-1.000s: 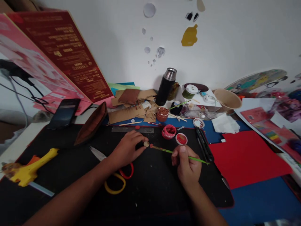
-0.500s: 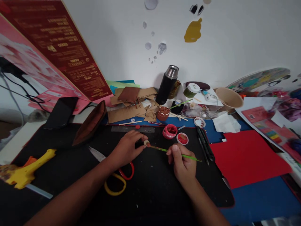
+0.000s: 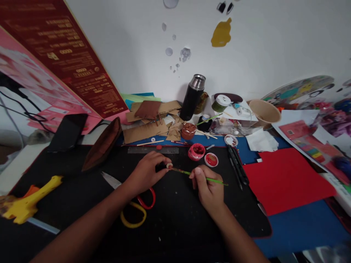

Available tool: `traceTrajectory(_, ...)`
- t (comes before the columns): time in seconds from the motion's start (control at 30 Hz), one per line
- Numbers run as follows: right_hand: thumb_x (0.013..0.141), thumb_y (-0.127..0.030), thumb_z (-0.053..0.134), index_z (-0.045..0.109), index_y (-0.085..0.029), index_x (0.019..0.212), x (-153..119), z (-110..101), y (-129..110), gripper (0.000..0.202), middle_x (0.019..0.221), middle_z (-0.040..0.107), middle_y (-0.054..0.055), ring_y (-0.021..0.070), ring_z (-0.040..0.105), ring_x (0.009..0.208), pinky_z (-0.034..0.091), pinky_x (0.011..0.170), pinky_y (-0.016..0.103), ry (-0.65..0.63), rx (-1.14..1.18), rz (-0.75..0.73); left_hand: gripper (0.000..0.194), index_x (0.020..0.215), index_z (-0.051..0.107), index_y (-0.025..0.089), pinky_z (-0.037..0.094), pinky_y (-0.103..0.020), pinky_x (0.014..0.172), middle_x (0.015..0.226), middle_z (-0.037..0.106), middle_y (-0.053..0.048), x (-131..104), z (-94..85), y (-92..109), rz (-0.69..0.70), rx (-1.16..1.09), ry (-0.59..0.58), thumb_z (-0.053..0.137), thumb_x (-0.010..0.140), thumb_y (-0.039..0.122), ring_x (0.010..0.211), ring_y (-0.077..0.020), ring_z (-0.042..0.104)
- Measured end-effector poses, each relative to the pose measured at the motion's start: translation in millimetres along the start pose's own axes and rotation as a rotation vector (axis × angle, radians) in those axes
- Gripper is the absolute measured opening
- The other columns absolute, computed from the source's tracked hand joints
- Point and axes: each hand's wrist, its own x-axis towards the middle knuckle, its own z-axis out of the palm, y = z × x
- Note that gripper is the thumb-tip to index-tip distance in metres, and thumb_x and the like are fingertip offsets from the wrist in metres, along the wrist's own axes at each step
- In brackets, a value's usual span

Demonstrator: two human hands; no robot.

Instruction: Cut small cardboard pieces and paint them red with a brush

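Now apparently painting: pinching a small, pale, roundish disc in the left hand, over the flat black mat; gripping a slim, green-handled paintbrush in the right hand, with tip seemingly touching the disc. Probably calls next for light strokes and slight turning. Note thick-looking red paint in a squat, open, glossy jar, beside a round, smeared lid.

The brush is bright green with a reddish end; the small disc is beige. The paint jar is pinkish red. The scissors have red and yellow loops. The mat is black, edged in red; the paper, plain red.
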Motion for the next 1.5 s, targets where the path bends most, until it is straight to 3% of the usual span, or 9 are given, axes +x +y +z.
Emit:
traceTrajectory(0.33, 0.110, -0.034, 0.050, 0.068, -0.019, 0.076, -3.7, -7.2, 6.6, 0.042, 0.053, 0.055, -0.003, 0.0107, 0.051, 0.044, 0.039, 0.047, 0.022, 0.120, -0.010, 0.048, 0.018, 0.103, 0.074, 0.025, 0.052, -0.041, 0.095, 0.107, 0.078, -0.001, 0.1, -1.2, 0.3, -0.018, -0.007, -0.011, 0.073, 0.090, 0.013, 0.103, -0.0229, 0.068)
traceTrajectory(0.57, 0.109, -0.031, 0.052, 0.069, -0.019, 0.075, -0.7, -2.0, 2.2, 0.040, 0.053, 0.056, -0.003, 0.0109, 0.053, 0.045, 0.040, 0.049, 0.022, 0.013, -0.033, -0.006, 0.018, 0.102, 0.074, 0.025, 0.053, -0.041, 0.094, 0.105, 0.078, -0.002, 0.3, -0.8, -0.5, -0.014, -0.015, -0.011, 0.071, 0.090, 0.012, 0.102, -0.0224, 0.068)
traceTrajectory(0.8, 0.110, -0.033, 0.050, 0.069, -0.019, 0.078, -2.5, -6.1, 8.4, 0.040, 0.053, 0.056, -0.004, 0.0110, 0.052, 0.044, 0.040, 0.047, 0.022, 0.107, -0.023, 0.054, 0.019, 0.103, 0.075, 0.025, 0.054, -0.041, 0.094, 0.107, 0.078, -0.002, -0.1, -0.8, -1.4, -0.013, -0.003, -0.014, 0.071, 0.090, 0.012, 0.103, -0.0230, 0.068)
traceTrajectory(1.0, 0.109, -0.033, 0.052, 0.068, -0.019, 0.076, -2.0, -3.1, 3.9, 0.039, 0.052, 0.054, -0.004, 0.0102, 0.050, 0.043, 0.038, 0.047, 0.022, 0.023, -0.002, 0.021, 0.018, 0.104, 0.076, 0.025, 0.054, -0.039, 0.094, 0.107, 0.079, -0.002, 0.3, 0.1, -1.5, -0.016, 0.002, -0.006, 0.073, 0.090, 0.013, 0.103, -0.0224, 0.069)
traceTrajectory(1.23, 0.110, -0.035, 0.051, 0.068, -0.019, 0.077, -0.4, -5.8, 8.6, 0.040, 0.051, 0.055, -0.004, 0.0108, 0.051, 0.042, 0.039, 0.046, 0.022, 0.098, -0.005, 0.068, 0.019, 0.106, 0.076, 0.026, 0.055, -0.040, 0.095, 0.108, 0.078, -0.002, -0.2, 0.4, -2.6, -0.007, 0.018, -0.004, 0.073, 0.091, 0.014, 0.105, -0.0230, 0.070)
traceTrajectory(1.5, 0.109, -0.037, 0.051, 0.068, -0.019, 0.075, 0.3, -2.4, 4.3, 0.042, 0.051, 0.055, -0.004, 0.0113, 0.051, 0.042, 0.039, 0.047, 0.023, 0.022, -0.014, 0.052, 0.020, 0.109, 0.077, 0.025, 0.055, -0.041, 0.095, 0.107, 0.078, -0.003, -0.2, 0.4, -3.9, -0.035, -0.017, -0.009, 0.071, 0.092, 0.015, 0.104, -0.0226, 0.069)
